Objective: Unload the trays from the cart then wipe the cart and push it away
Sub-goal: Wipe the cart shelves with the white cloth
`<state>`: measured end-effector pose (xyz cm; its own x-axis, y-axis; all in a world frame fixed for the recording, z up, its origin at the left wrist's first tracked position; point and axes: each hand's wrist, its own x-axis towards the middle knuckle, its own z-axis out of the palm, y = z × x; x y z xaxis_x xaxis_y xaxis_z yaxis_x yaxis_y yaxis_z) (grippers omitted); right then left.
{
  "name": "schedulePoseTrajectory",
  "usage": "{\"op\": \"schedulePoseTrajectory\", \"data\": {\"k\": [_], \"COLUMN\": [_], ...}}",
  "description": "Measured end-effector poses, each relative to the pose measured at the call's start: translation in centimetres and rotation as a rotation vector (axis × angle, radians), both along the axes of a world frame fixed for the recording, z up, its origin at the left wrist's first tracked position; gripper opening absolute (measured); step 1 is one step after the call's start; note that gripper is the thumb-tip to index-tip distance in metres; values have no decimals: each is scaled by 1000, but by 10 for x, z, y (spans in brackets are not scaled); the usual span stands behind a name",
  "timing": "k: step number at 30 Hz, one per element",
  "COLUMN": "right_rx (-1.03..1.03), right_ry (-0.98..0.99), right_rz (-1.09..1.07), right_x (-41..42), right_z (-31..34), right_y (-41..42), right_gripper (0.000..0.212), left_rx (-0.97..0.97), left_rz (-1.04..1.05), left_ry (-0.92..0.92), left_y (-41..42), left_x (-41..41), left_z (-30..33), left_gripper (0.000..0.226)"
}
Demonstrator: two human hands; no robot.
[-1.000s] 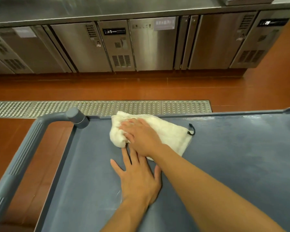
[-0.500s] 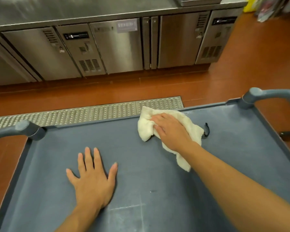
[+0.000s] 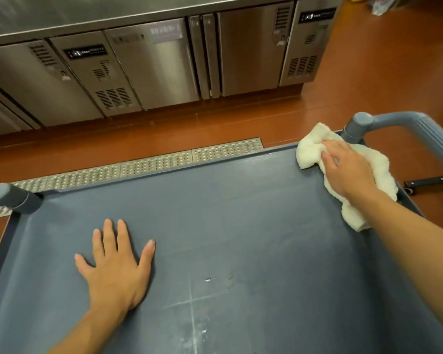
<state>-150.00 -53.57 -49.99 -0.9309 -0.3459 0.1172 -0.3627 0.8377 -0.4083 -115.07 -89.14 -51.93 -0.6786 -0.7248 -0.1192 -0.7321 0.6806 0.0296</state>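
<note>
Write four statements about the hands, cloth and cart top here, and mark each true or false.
1. The right hand presses a white cloth at the cart's far right corner. True.
2. The left hand grips the cart handle. False: it lies flat on the cart top.
3. A tray sits on the cart top. False: none is in sight.
4. White scuff marks show on the near part of the top. True.

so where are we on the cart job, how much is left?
Done: no trays on the cart's top shelf, so unloading looks finished. In hand: the right hand presses a white cloth into the far right corner by the handle, while the left hand rests flat on the shelf. Left: white streaks near the front edge look unwiped, then pushing the cart away.
</note>
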Motion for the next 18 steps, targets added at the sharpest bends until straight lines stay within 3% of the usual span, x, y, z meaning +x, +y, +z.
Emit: {"op": "schedulePoseTrajectory", "data": {"k": [8, 14, 18], "right_rx": [-69, -84, -68], "right_ry": [13, -7, -12], "right_rz": [-60, 422, 701], "right_x": [16, 125, 232], "right_z": [-9, -21, -23], "right_y": [-45, -159, -158], "right_gripper": [34, 32, 36], "left_rx": [16, 60, 80], "left_rz": [-31, -8, 14], "left_ry": [30, 74, 151], "left_y": [-1, -7, -17], "left_x": [-3, -3, 0], "left_z": [-5, -2, -2], "left_gripper": [90, 68, 55]}}
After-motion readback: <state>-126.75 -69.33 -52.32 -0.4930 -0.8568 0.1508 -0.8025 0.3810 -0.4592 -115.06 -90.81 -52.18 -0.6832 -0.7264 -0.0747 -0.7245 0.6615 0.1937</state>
